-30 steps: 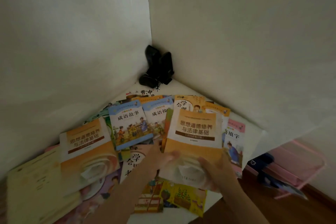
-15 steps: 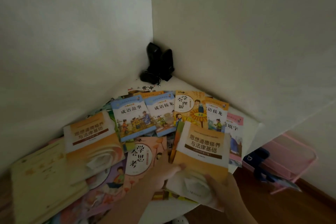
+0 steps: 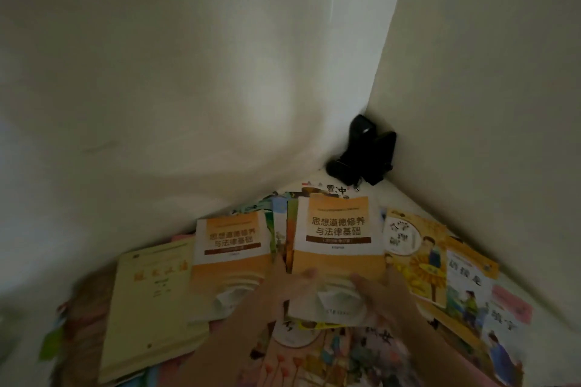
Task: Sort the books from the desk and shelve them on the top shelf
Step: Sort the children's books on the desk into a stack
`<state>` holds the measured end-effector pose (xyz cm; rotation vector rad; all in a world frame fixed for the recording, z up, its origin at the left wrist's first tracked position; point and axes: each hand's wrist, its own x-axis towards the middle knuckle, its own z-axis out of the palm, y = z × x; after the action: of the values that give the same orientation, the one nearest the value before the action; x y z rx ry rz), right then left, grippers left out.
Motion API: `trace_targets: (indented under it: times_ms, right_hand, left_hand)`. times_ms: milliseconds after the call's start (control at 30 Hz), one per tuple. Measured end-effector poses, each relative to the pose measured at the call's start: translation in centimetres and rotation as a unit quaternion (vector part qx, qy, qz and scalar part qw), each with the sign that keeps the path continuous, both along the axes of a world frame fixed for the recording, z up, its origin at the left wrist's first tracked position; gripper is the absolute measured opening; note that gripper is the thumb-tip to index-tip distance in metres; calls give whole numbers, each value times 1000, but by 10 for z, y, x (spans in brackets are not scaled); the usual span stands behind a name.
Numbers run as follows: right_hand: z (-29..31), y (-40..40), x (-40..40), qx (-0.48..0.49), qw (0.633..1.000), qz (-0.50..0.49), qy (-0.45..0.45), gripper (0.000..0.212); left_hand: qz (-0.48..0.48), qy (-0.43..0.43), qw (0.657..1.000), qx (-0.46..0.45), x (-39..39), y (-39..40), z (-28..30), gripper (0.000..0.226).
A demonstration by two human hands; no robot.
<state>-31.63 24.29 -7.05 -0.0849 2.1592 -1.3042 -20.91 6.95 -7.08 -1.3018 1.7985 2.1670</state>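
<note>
Books cover the white desk in the lower half of the frame, spread in an overlapping fan. One orange-and-white book is held at lower centre, cover up, its lower edge gripped from both sides. The left hand is closed on the lower left corner, fingers curled onto the cover; the right hand is closed on the lower right corner, thumb on top. Both hands are blurred, so finger detail cannot be told. A second copy with the same cover is seen just left of the held book, lying flat and touching its edge. A pale yellow book lies further left, partly under that copy. At right, a sunflower-cover book and a book with a child figure lie overlapped toward the desk edge. Illustrated covers are seen beneath the forearms at bottom centre, blurred. A black object stands in the wall corner, upper right of centre, well apart from the held book. Bare walls fill the upper frame.
</note>
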Motion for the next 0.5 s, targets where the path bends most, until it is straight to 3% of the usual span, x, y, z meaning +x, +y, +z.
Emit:
trace_targets:
  times_ms: [33, 100, 200, 300, 367, 433, 500]
  right_hand:
    - [-8, -6, -10, 10, 1000, 18, -8, 74]
    - [-14, -15, -19, 23, 998, 56, -8, 60]
    - [-24, -11, -29, 30, 996, 88, -16, 53]
    - [-34, -10, -37, 47, 994, 99, -22, 53]
    - [-43, -13, -38, 67, 994, 79, -33, 53]
    - [-45, -16, -33, 74, 994, 68, -49, 47]
    - [-43, -20, -29, 71, 994, 63, -53, 33]
  left_hand:
    - [12, -10, 1000, -1, -1, -2, -9, 65]
    - [7, -15, 1000, -3, 0, 0, -22, 47]
    - [-29, -24, 999, 12, 3, 0, -23, 37]
    - [-70, -20, 991, -112, 10, -25, -4, 12]
    - [-9, -27, 981, -190, 28, -52, 14, 21]
    - [34, -147, 941, -303, 51, -82, 14, 30]
    - [5, -328, 886, -327, 74, -100, -1, 57]
